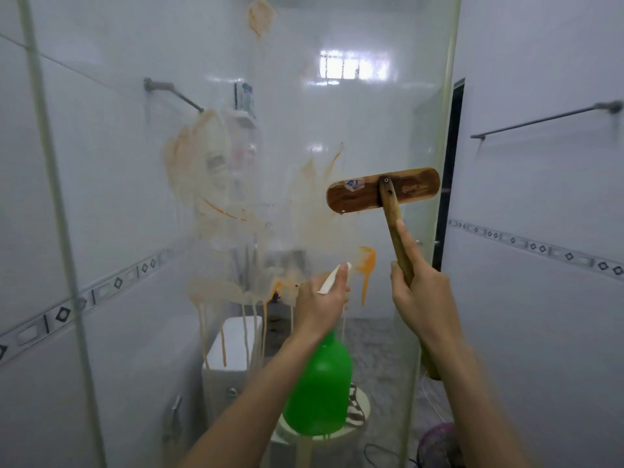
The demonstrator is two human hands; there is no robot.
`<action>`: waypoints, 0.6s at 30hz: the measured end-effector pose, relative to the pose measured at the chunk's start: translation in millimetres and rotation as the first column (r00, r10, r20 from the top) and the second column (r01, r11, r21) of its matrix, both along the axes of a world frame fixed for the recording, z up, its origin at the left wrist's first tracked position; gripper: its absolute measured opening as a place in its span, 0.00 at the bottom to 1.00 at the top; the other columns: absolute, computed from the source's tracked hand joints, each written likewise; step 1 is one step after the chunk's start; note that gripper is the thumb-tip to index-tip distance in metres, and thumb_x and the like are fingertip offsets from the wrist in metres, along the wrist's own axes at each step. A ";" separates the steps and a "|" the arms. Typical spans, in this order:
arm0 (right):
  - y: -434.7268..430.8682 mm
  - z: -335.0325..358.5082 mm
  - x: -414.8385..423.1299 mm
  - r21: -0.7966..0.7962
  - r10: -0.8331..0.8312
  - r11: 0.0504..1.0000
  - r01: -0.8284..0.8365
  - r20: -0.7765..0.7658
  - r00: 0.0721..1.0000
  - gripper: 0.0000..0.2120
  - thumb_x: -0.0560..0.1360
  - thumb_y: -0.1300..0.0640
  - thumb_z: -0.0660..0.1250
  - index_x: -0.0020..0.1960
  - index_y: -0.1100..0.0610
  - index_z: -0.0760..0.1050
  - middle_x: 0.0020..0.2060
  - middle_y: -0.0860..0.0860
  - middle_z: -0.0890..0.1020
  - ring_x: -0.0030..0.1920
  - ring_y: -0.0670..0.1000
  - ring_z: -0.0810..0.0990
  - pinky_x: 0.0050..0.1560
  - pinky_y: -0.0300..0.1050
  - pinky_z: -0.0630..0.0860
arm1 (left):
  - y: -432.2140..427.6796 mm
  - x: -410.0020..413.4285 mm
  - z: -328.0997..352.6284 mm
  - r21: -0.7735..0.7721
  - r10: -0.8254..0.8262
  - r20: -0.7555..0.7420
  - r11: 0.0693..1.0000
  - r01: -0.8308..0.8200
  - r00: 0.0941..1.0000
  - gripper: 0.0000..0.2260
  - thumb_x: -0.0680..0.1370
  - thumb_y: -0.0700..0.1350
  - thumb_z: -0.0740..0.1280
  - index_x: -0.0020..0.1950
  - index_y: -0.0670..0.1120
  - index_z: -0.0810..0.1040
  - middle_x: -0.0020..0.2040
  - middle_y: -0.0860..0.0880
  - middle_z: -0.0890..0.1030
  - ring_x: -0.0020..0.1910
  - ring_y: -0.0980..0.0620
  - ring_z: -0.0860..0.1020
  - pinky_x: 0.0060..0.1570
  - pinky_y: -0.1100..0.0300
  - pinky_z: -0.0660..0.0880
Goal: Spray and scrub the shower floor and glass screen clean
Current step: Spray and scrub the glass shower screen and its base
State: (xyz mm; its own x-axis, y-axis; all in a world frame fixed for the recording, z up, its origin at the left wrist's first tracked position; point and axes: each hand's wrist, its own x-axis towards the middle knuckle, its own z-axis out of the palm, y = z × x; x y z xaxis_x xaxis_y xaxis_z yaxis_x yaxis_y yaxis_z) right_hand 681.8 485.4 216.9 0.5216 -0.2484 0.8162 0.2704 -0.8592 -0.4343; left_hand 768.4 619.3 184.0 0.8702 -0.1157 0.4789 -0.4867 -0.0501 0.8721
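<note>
Glass screen: the clear glass shower screen (236, 197) stands upright in front of me; orange-brown smears and drips cover its middle and lower part
Brush: the brown wooden scrub brush with a long handle (383, 192) has its flat head against the glass, at the right edge of the stains
Right hand: my right hand (422, 292) is clenched around the brush handle; the index finger lies along it
Left hand: my left hand (320, 305) grasps the green plastic spray bottle with white nozzle (319, 390); the nozzle points at the glass
Behind the glass: a white toilet tank (233, 342); blurred

The left hand (320, 302) hides the green spray bottle's (320, 390) trigger; the brush's (383, 190) bristles face away.
</note>
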 end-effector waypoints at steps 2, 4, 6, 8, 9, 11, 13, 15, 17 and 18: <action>-4.6 -0.6 -2.3 0.013 0.001 1.000 -0.001 -0.006 1.000 0.34 0.80 0.60 0.62 0.78 0.41 0.51 0.28 0.54 0.76 0.25 0.49 0.74 0.25 0.34 0.70 | -8.1 -0.8 0.6 0.004 -0.014 0.012 1.000 0.014 1.000 0.24 0.81 0.60 0.64 0.38 0.41 0.81 0.31 0.44 0.81 0.32 0.51 0.80 0.37 0.46 0.79; -8.7 -0.5 -4.7 0.008 -0.003 1.000 0.003 -0.004 1.000 0.34 0.79 0.61 0.63 0.78 0.42 0.52 0.27 0.53 0.76 0.25 0.48 0.74 0.26 0.30 0.69 | -15.5 -0.8 0.5 -0.009 -0.026 0.020 1.000 0.026 0.999 0.26 0.79 0.63 0.63 0.36 0.41 0.78 0.29 0.45 0.78 0.31 0.48 0.79 0.34 0.46 0.77; -11.5 -0.2 -6.5 -0.008 -0.013 1.000 0.013 -0.005 1.000 0.34 0.79 0.61 0.63 0.78 0.43 0.52 0.26 0.51 0.74 0.24 0.47 0.72 0.26 0.30 0.68 | -20.2 -1.4 1.2 0.023 -0.033 0.020 0.999 0.033 0.999 0.27 0.80 0.63 0.63 0.35 0.42 0.79 0.30 0.44 0.80 0.32 0.45 0.80 0.33 0.48 0.75; -13.3 0.5 -6.8 -0.014 -0.021 1.000 0.021 -0.015 1.000 0.34 0.79 0.62 0.62 0.78 0.43 0.52 0.25 0.50 0.73 0.23 0.47 0.71 0.26 0.31 0.69 | -22.5 -2.5 1.4 0.076 -0.044 0.007 0.996 0.043 0.999 0.25 0.82 0.60 0.63 0.35 0.43 0.80 0.30 0.45 0.80 0.32 0.46 0.79 0.33 0.51 0.72; -14.2 0.7 -6.4 -0.011 -0.024 1.000 0.024 -0.020 1.000 0.34 0.79 0.61 0.62 0.78 0.42 0.51 0.25 0.51 0.73 0.23 0.47 0.71 0.26 0.32 0.69 | -23.2 -3.7 1.3 0.082 -0.045 -0.010 0.996 0.046 0.999 0.23 0.83 0.58 0.63 0.35 0.45 0.81 0.31 0.46 0.81 0.32 0.47 0.80 0.34 0.53 0.72; -15.6 1.4 -5.6 -0.005 -0.032 0.999 0.032 -0.024 0.999 0.34 0.80 0.61 0.62 0.78 0.42 0.51 0.26 0.52 0.74 0.24 0.49 0.72 0.25 0.33 0.69 | -24.0 -4.1 -0.5 0.053 -0.024 -0.052 0.998 0.027 0.998 0.21 0.83 0.57 0.64 0.37 0.47 0.82 0.36 0.44 0.85 0.37 0.45 0.84 0.39 0.50 0.79; -15.9 1.7 -4.2 -0.007 -0.038 0.999 0.037 -0.023 0.999 0.34 0.80 0.61 0.62 0.78 0.41 0.51 0.26 0.53 0.75 0.25 0.50 0.73 0.26 0.34 0.71 | -22.5 -1.6 -3.1 0.007 -0.018 -0.091 1.000 0.019 0.996 0.18 0.82 0.57 0.65 0.35 0.52 0.82 0.38 0.45 0.86 0.40 0.45 0.85 0.45 0.45 0.82; -15.0 0.9 -2.5 -0.012 -0.042 0.999 0.042 -0.022 0.999 0.34 0.79 0.60 0.62 0.78 0.41 0.51 0.26 0.53 0.75 0.25 0.50 0.73 0.26 0.34 0.70 | -16.9 -0.1 -3.5 -0.019 -0.023 -0.130 1.000 0.021 0.991 0.16 0.82 0.57 0.65 0.35 0.56 0.81 0.36 0.51 0.86 0.39 0.48 0.85 0.46 0.44 0.83; -13.5 0.2 -0.2 -0.022 -0.051 0.998 0.050 -0.029 0.998 0.34 0.79 0.60 0.62 0.78 0.40 0.51 0.26 0.52 0.75 0.25 0.49 0.73 0.24 0.34 0.68 | -9.3 2.0 -1.4 -0.042 0.015 -0.141 0.999 -0.021 0.990 0.18 0.81 0.58 0.66 0.35 0.53 0.83 0.32 0.51 0.85 0.36 0.49 0.85 0.43 0.45 0.83; -12.8 0.1 1.3 -0.026 -0.056 0.998 0.055 -0.033 0.998 0.34 0.79 0.59 0.62 0.78 0.40 0.50 0.27 0.52 0.75 0.25 0.49 0.73 0.24 0.34 0.68 | -4.3 3.4 2.4 -0.071 0.047 -0.136 0.996 -0.057 0.990 0.20 0.81 0.59 0.66 0.34 0.51 0.83 0.31 0.51 0.84 0.35 0.49 0.84 0.41 0.46 0.83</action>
State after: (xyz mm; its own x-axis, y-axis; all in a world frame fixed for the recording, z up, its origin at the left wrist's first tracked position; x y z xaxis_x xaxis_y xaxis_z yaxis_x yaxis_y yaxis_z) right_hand 683.0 472.5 217.0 0.5351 -0.2575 0.8046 0.2077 -0.8831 -0.4207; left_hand 771.8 614.9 186.4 0.9309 -0.0367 0.3634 -0.3638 -0.0048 0.9315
